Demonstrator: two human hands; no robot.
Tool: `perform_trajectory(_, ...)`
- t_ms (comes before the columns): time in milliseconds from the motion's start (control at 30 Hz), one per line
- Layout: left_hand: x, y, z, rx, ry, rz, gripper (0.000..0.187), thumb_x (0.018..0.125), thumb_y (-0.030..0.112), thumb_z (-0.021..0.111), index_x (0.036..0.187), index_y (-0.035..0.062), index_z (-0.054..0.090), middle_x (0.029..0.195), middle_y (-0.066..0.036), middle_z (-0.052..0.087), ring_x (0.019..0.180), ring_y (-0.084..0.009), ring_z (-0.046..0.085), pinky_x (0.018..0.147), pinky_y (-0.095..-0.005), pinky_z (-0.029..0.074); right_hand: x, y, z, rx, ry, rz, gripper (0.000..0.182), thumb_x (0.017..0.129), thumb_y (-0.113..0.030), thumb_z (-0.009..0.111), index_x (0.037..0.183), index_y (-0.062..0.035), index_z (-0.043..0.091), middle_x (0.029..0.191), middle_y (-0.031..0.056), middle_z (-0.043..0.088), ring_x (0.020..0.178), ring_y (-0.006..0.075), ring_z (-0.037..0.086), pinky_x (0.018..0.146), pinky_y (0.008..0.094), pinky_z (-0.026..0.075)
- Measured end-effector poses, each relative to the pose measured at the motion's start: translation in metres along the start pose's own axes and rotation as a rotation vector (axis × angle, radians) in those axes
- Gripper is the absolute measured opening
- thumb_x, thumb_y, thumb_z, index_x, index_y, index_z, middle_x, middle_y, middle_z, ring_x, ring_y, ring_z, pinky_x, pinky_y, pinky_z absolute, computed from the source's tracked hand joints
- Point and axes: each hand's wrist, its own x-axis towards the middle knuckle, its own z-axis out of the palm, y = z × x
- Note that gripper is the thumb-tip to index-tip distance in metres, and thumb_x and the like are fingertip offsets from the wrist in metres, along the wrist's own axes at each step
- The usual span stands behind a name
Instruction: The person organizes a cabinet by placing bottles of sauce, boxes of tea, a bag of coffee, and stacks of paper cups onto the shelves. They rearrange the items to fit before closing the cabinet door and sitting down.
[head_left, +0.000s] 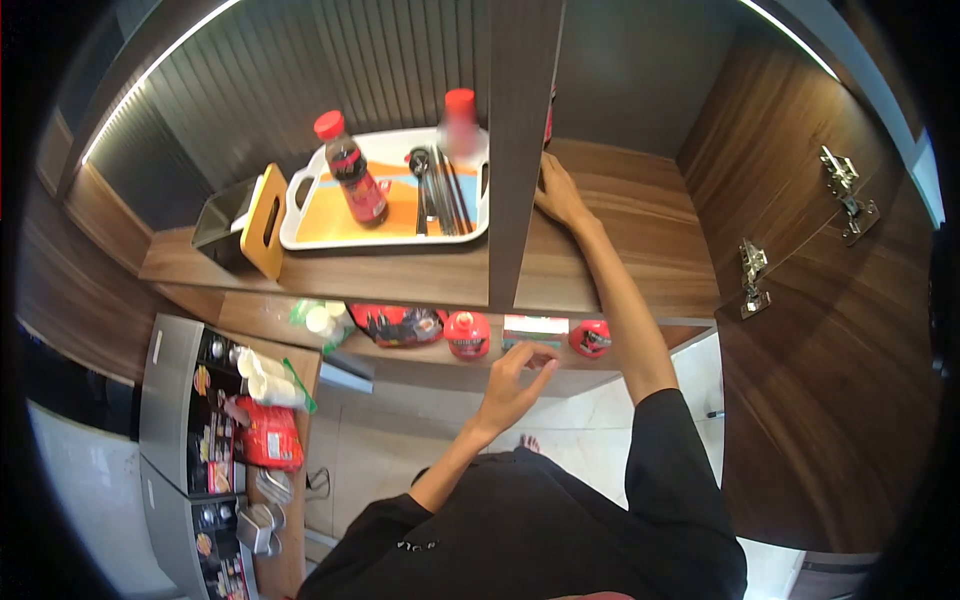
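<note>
My right hand (560,190) reaches into the open cabinet compartment, against the vertical divider (520,150). Its fingertips are partly hidden by the divider, and a sliver of something red shows just above them. My left hand (515,385) hovers in front of the lower shelf with its fingers curved and apart, holding nothing. Nearest to it on that shelf are a white box (536,328), a red container (467,335) and another red container (590,338).
Left of the divider, a white tray (300,200) holds a dark bottle (355,175), a red-capped bottle (460,122) and black utensils (440,190). An orange board (262,225) stands beside it. A cabinet door with hinges (820,350) hangs open at right. Cups (268,382) and a red bag (270,435) are at lower left.
</note>
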Motion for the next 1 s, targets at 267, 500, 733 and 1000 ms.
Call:
perform_trajectory(267,-0.075,-0.087,0.0,-0.035,0.095,-0.252,0.01,0.089,0.008,0.068,0.097,0.0031,0.068,0.085,-0.005,0.071,0.077,-0.013,0.066,0.069,-0.0278,0.049,-0.12,-0.094,-0.074,-0.189,-0.166,-0.211,0.037,0.101,-0.025,0.05,0.131,-0.0065,0.059,0.144,0.0166,0.051,0.133,0.0336,0.047,0.113,0.0429,0.032)
perform_trajectory(500,-0.106,-0.153,-0.045,0.008,0.221,-0.505,0.021,0.085,0.01,0.07,0.103,0.0039,0.063,0.095,-0.01,0.069,0.085,-0.0179,0.067,0.07,-0.0305,0.05,-0.329,-0.126,-0.014,0.294,0.523,0.271,0.012,0.085,0.008,0.061,0.089,-0.0031,0.065,0.087,0.0091,0.066,0.088,0.0233,0.063,0.083,0.0353,0.048)
perform_trajectory(733,-0.027,-0.23,-0.091,0.684,0.129,-0.084,0.068,0.065,0.001,0.078,0.124,0.0005,0.045,0.114,-0.017,0.053,0.112,-0.0387,0.055,0.093,-0.0457,0.049,-0.268,-0.139,0.1,0.388,-0.125,0.316,0.059,0.073,0.0,0.076,0.127,-0.0032,0.053,0.122,0.0162,0.058,0.112,0.0313,0.058,0.094,0.0389,0.049)
perform_trajectory(1000,-0.025,-0.284,-0.1,0.543,-0.038,-0.089,0.058,0.07,-0.005,0.07,0.122,-0.001,0.045,0.117,-0.02,0.055,0.111,-0.0406,0.056,0.089,-0.0479,0.051,-0.241,-0.071,0.21,0.278,-0.335,0.268,0.066,0.061,0.007,0.073,0.123,-0.0035,0.052,0.119,0.0164,0.059,0.12,0.0378,0.053,0.103,0.0446,0.042)
